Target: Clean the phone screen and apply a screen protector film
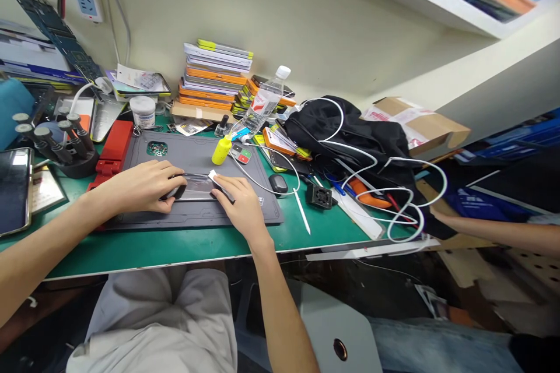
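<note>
A flat, shiny, phone-sized panel with dark ends lies on the grey work mat, or just above it. Its left end is gripped by my left hand, fingers over the far edge and thumb at the near one. At the right end, my right hand holds a small white piece, perhaps a folded wipe, against the panel; the fingers partly hide it. Beyond the panel stands a yellow bottle with a thin nozzle. A small green circuit board lies near the mat's far left.
To the left are a red clamp-like holder, a screwdriver stand and a phone. A clear water bottle, white cables, a stylus and a small fan lie rightward. Another person's arm reaches in at right.
</note>
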Demonstrator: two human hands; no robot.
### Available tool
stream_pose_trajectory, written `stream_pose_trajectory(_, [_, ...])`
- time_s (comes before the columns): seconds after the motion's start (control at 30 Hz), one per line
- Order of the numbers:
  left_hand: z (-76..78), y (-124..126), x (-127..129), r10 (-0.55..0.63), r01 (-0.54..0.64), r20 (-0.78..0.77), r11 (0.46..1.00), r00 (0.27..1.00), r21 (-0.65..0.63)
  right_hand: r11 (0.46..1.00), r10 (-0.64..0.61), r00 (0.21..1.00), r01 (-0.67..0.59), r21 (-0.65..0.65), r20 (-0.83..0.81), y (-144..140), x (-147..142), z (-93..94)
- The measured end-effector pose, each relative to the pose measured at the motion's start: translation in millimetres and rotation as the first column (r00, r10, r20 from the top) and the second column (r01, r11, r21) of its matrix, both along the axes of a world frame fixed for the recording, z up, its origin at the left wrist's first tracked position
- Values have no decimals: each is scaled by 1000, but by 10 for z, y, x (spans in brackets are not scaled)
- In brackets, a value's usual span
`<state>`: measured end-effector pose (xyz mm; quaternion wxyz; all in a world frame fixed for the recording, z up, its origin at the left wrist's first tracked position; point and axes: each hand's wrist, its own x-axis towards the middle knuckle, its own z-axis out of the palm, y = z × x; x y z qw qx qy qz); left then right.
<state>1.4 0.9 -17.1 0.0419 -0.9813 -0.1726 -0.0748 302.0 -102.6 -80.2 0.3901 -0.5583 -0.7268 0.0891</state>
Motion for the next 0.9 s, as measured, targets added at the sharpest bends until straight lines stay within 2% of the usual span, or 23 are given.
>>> stream_pose_trajectory(0.47, [-24, 21, -19, 7, -7, -6, 1000, 1000, -9, 1000, -2, 1000, 3, 14, -17, -8, -7, -9])
stream_pose_trajectory(0.77, [-82, 149, -92, 11, -5, 58, 994, 998, -106, 999, -21, 1000, 21, 33, 17, 12, -49, 24])
stream_pose_trajectory(0.9, [-111, 216, -99, 51, -37, 74, 981, 996, -188, 998, -32, 998, 29, 48, 57, 35, -48, 29])
